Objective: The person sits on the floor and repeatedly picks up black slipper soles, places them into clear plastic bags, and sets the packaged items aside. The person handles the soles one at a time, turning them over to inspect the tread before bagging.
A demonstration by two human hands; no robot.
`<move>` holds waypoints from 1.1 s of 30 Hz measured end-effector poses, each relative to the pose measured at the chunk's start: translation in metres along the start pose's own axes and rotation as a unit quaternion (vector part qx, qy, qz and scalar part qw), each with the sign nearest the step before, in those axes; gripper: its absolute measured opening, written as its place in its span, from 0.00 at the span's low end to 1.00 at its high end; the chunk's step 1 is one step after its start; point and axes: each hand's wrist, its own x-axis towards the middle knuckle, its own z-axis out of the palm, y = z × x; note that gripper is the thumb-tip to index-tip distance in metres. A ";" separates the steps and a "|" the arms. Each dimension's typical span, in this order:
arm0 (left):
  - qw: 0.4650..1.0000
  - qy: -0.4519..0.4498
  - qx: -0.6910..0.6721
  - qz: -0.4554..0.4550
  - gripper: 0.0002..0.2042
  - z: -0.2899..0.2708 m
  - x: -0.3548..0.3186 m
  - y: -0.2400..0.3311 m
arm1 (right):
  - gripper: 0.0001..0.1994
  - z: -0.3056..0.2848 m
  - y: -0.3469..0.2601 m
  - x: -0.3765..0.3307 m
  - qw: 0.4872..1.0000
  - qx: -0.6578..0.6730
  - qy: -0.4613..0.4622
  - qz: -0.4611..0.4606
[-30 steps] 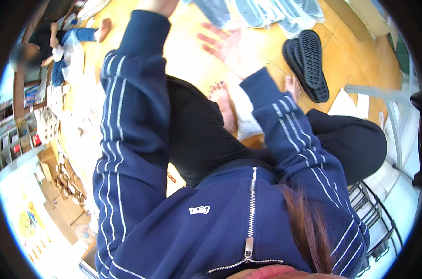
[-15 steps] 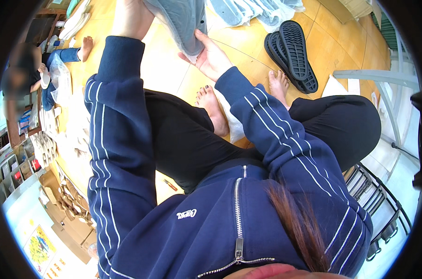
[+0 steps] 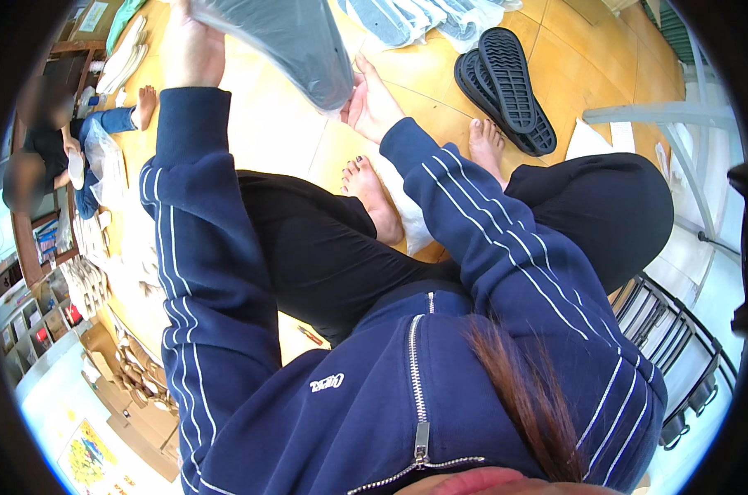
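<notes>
A dark shoe sole in a clear plastic bag [image 3: 287, 54] hangs above the floor between my hands. My left hand [image 3: 194, 51] is closed on its left end, at the upper edge of the picture, where the fingertips are partly hidden. At the rounded right end, my right hand [image 3: 372, 106] has its fingers against the bag, with the thumb pointing up beside it. To the right of that hand, black ridged rubber soles [image 3: 510, 82] lie stacked on the floor. Several more bagged dark soles [image 3: 423, 18] lie at the far side.
My bare feet rest on the yellow tiled floor [image 3: 308, 148], a white bag [image 3: 417, 227] between them. Red-handled snips [image 3: 310, 335] lie by my left thigh. At left sits another person [image 3: 52, 157] near pale soles. A grey metal frame [image 3: 654, 115] and black rack [image 3: 679, 330] stand right.
Both hands and the bagged sole have shifted; my left hand moved left, and the sole now slants with more of its face showing. My right thumb has come off the bag.
</notes>
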 end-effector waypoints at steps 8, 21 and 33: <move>0.999 -0.043 0.024 0.013 0.23 0.048 -0.030 0.003 | 0.24 -0.008 0.003 -0.015 0.992 -0.089 0.049 -0.075; 0.840 -0.207 0.499 -0.056 0.28 0.079 -0.072 -0.044 | 0.27 0.036 -0.011 -0.024 0.985 -0.043 -0.002 -0.165; 0.808 -0.307 0.493 -0.102 0.24 0.015 -0.036 -0.033 | 0.40 -0.028 -0.069 -0.010 0.981 0.032 0.080 -0.174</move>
